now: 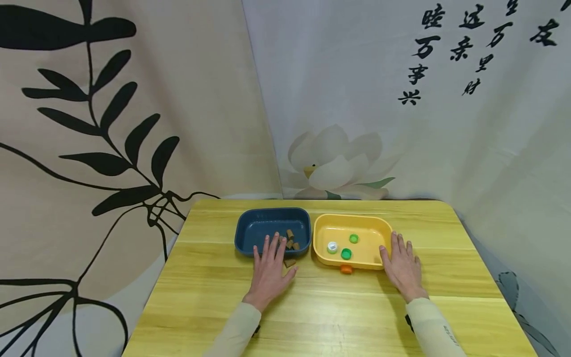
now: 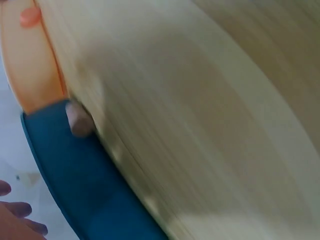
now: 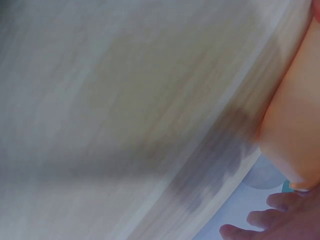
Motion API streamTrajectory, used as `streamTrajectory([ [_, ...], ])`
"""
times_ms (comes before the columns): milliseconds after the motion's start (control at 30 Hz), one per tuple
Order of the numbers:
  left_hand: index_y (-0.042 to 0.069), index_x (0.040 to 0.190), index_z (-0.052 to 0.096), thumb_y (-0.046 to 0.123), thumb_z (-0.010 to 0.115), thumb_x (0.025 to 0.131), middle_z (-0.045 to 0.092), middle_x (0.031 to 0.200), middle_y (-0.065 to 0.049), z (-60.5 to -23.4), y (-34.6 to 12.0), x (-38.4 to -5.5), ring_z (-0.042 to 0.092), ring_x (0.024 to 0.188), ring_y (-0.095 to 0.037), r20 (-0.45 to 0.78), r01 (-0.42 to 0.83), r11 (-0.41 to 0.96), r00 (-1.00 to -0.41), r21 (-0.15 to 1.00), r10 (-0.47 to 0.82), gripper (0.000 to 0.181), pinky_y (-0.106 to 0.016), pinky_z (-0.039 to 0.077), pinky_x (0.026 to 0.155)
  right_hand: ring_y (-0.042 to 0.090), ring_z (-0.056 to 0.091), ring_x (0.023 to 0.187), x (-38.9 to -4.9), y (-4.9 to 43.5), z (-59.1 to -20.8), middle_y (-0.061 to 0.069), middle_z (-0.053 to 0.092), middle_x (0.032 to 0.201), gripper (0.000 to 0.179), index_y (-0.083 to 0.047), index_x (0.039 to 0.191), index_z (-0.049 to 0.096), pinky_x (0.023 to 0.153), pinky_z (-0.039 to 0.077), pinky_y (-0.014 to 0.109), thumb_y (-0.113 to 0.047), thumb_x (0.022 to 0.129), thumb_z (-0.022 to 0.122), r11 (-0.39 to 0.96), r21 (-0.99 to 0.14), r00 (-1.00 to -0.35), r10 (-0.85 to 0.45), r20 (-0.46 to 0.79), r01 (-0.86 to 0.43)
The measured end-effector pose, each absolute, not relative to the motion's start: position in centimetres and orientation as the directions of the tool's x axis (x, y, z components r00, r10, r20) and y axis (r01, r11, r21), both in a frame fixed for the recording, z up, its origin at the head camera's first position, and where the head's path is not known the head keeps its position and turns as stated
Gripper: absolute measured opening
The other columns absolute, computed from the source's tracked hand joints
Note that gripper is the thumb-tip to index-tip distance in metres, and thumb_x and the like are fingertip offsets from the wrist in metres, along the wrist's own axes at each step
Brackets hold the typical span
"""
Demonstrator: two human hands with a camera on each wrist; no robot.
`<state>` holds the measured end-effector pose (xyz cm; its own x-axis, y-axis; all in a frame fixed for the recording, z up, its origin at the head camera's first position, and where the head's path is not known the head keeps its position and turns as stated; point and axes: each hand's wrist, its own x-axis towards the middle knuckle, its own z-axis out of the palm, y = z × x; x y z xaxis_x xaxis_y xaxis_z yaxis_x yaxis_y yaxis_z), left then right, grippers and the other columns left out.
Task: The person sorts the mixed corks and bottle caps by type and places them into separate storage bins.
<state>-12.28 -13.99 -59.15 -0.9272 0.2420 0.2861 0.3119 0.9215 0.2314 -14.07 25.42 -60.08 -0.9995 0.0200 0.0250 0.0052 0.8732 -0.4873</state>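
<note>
In the head view, my left hand reaches with spread, straight fingers to the front rim of the blue tray. Brown cork stoppers lie inside that tray at its right, partly behind the fingers. Another cork is on the table just in front, beside the left hand; the left wrist view also catches a cork, blurred. My right hand has extended fingers at the right end of the yellow tray; contact is hard to tell. Neither hand holds anything.
Green bottle caps and a white-and-green cap lie inside the yellow tray. An orange cap is on the table against its front. The wooden table meets a printed curtain at the back.
</note>
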Motion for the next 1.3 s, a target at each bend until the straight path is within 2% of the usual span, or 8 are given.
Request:
streamTrajectory([
  [233, 0.009, 0.163, 0.031, 0.055, 0.064, 0.097, 0.021, 0.170, -0.018, -58.9, -17.6, -12.9, 0.017, 0.155, -0.044, 0.282, 0.224, 0.943, -0.947, 0.248, 0.151, 0.087, -0.076, 0.017, 0.115, 0.061, 0.007, 0.149, -13.9, 25.6, -60.0, 0.032, 0.009, 0.167, 0.079, -0.001, 0.165, 0.002, 0.109, 0.011, 0.083, -0.055, 0.111, 0.020, 0.875, -0.485, -1.000, 0.018, 0.020, 0.007],
  [367, 0.006, 0.164, 0.027, 0.056, 0.063, 0.098, 0.017, 0.170, -0.020, -58.8, -19.8, -13.5, 0.014, 0.155, -0.046, 0.266, 0.162, 0.940, -0.961, 0.301, 0.080, 0.090, -0.077, 0.014, 0.115, 0.061, 0.008, 0.149, -13.8, 25.6, -59.9, 0.032, 0.009, 0.167, 0.078, -0.001, 0.165, 0.003, 0.108, 0.012, 0.083, -0.055, 0.111, 0.021, 0.874, -0.486, -1.000, 0.018, 0.022, 0.006],
  [500, 0.001, 0.164, 0.023, 0.057, 0.060, 0.099, 0.013, 0.171, -0.023, -58.9, -21.8, -14.4, 0.010, 0.155, -0.048, 0.234, 0.093, 0.930, -0.972, 0.355, 0.008, 0.093, -0.079, 0.012, 0.114, 0.061, 0.008, 0.149, -13.7, 25.8, -59.9, 0.032, 0.009, 0.167, 0.079, -0.001, 0.165, 0.004, 0.108, 0.012, 0.083, -0.055, 0.111, 0.021, 0.876, -0.483, -1.000, 0.025, 0.018, 0.013],
  [667, -0.002, 0.163, 0.019, 0.063, 0.054, 0.100, 0.010, 0.170, -0.025, -59.2, -23.5, -15.2, 0.013, 0.154, -0.051, 0.157, 0.011, 0.923, -0.986, 0.385, -0.054, 0.097, -0.081, 0.013, 0.111, 0.061, 0.009, 0.149, -13.8, 26.1, -60.1, 0.032, 0.010, 0.167, 0.078, -0.002, 0.165, 0.006, 0.108, 0.012, 0.083, -0.055, 0.111, 0.022, 0.880, -0.475, -0.999, 0.030, 0.025, 0.014],
  [900, -0.001, 0.165, 0.014, 0.068, 0.047, 0.101, 0.010, 0.171, -0.024, -59.8, -24.0, -15.2, 0.017, 0.154, -0.049, 0.055, -0.035, 0.925, -0.997, 0.378, -0.060, 0.099, -0.081, 0.014, 0.112, 0.062, 0.011, 0.148, -13.8, 26.2, -60.2, 0.033, 0.013, 0.166, 0.076, -0.002, 0.166, 0.009, 0.106, 0.014, 0.084, -0.054, 0.111, 0.023, 0.881, -0.474, -0.999, 0.025, 0.044, 0.001],
  [1167, 0.001, 0.166, 0.008, 0.072, 0.039, 0.101, 0.008, 0.173, -0.017, -60.0, -23.5, -15.4, 0.013, 0.155, -0.048, 0.027, -0.021, 0.925, -0.999, 0.379, -0.033, 0.101, -0.081, 0.013, 0.112, 0.063, 0.012, 0.147, -14.1, 26.5, -60.0, 0.034, 0.014, 0.166, 0.074, -0.004, 0.166, 0.009, 0.105, 0.015, 0.085, -0.052, 0.111, 0.024, 0.888, -0.460, -0.998, 0.024, 0.054, -0.004],
  [1300, 0.002, 0.166, 0.008, 0.072, 0.039, 0.101, 0.008, 0.173, -0.017, -59.9, -23.4, -15.3, 0.012, 0.155, -0.048, 0.025, -0.030, 0.919, -0.999, 0.394, -0.043, 0.101, -0.081, 0.012, 0.112, 0.062, 0.010, 0.148, -14.2, 26.4, -59.9, 0.033, 0.012, 0.166, 0.075, -0.004, 0.166, 0.007, 0.106, 0.014, 0.084, -0.053, 0.111, 0.024, 0.881, -0.474, -0.999, 0.016, 0.040, -0.005],
])
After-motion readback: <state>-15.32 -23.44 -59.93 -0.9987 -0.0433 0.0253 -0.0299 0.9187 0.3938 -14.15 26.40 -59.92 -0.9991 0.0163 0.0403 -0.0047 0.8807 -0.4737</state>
